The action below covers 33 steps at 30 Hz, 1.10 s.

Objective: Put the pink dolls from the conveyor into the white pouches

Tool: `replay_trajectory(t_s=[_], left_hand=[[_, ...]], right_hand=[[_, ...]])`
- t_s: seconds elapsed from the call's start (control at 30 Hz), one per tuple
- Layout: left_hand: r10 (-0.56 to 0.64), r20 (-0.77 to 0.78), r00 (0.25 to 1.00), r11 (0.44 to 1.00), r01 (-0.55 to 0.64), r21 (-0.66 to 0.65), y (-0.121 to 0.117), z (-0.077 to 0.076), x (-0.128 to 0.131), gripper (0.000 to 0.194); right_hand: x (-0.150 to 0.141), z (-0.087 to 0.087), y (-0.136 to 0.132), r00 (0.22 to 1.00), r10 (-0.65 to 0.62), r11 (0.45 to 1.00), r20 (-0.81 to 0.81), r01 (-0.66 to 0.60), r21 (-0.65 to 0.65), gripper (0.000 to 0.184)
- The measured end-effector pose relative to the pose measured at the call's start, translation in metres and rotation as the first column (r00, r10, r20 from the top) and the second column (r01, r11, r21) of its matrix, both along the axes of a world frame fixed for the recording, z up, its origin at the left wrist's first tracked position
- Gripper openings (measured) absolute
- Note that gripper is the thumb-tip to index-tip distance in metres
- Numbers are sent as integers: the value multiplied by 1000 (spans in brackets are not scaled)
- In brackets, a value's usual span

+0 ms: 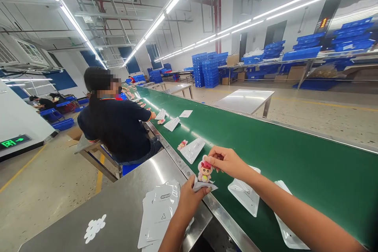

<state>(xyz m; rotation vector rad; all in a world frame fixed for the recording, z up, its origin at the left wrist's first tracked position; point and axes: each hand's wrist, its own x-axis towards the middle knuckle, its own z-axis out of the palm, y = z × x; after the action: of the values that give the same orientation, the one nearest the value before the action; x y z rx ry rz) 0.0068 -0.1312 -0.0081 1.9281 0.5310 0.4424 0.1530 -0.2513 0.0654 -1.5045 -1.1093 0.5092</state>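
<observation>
You hold the pink figurine [204, 171] over the belt's near metal edge, its long axis close to upright, head up, face toward you, lower end at the mouth of the white pouch [204, 186]. Your right hand [223, 161] pinches the figurine by the side of its head; your left hand [190, 198] grips the pouch between thumb and fingers. Just beyond, a flat pouch [192, 151] lies beside another figurine [182, 145] on the green belt [307, 157]. Your right forearm crosses above two more pouches, partly hiding them. Near your left forearm, a pouch stack [156, 214] covers part of the metal table [124, 201]. A co-worker [115, 130] sits farther along the belt.
</observation>
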Motion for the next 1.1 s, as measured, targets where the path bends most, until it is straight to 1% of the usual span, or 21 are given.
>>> replay_trajectory(t_s=[0.07,0.13,0.17,0.23,0.3,0.4,0.5,0.57,0.63,0.7,0.77,0.83,0.9,1.0,1.03,1.1], left_hand=[[-18,-2,1000,1000,18,4,-1,1,0,30],[-43,5,999,999,43,-8,-2,3,1,31],[-59,12,998,998,59,-22,-2,5,2,32],[-91,38,995,994,93,-59,-3,11,5,33],[-109,63,992,990,114,-87,-5,17,8,34],[-108,78,991,988,115,-102,-7,21,10,35],[-114,85,990,987,123,-101,-12,19,11,35],[-123,90,988,985,132,-107,-14,14,12,33],[-136,77,988,982,144,-119,-16,8,13,33],[-144,63,988,980,151,-126,-15,2,13,34],[-144,69,987,978,153,-140,-14,-1,13,36],[-153,105,983,972,169,-164,-14,0,13,38],[-172,149,974,961,200,-194,-16,5,13,38],[-228,203,952,928,275,-250,-22,16,13,34],[-250,214,944,915,302,-266,-24,19,14,32],[-286,222,932,895,343,-285,-28,24,14,34]], right_hand=[[-3,1,-4,989,-57,998,137,62,-29,26],[-7,2,-7,979,-22,998,201,32,-47,21],[-9,1,-8,981,17,999,191,-9,-45,19],[-11,-1,-8,990,91,996,105,-92,5,17],[-10,-7,-6,991,133,988,-17,-131,85,18],[-7,-14,-4,983,123,984,-139,-103,147,21],[-5,-17,-5,979,78,989,-186,-53,136,25],[-5,-17,-7,984,59,994,-170,-41,103,26],[-6,-17,-9,997,30,998,-76,-26,54,24],[-8,-17,-13,995,-24,1000,94,22,20,20],[-10,-18,-18,958,-86,996,274,83,22,16],[-11,-21,-22,911,-123,992,394,119,34,15],[-11,-25,-25,902,-98,995,420,103,10,16],[-8,-29,-28,918,-45,999,395,51,-4,18],[-7,-29,-29,907,-43,999,418,42,13,19],[-6,-27,-34,858,-13,1000,513,4,19,24]])
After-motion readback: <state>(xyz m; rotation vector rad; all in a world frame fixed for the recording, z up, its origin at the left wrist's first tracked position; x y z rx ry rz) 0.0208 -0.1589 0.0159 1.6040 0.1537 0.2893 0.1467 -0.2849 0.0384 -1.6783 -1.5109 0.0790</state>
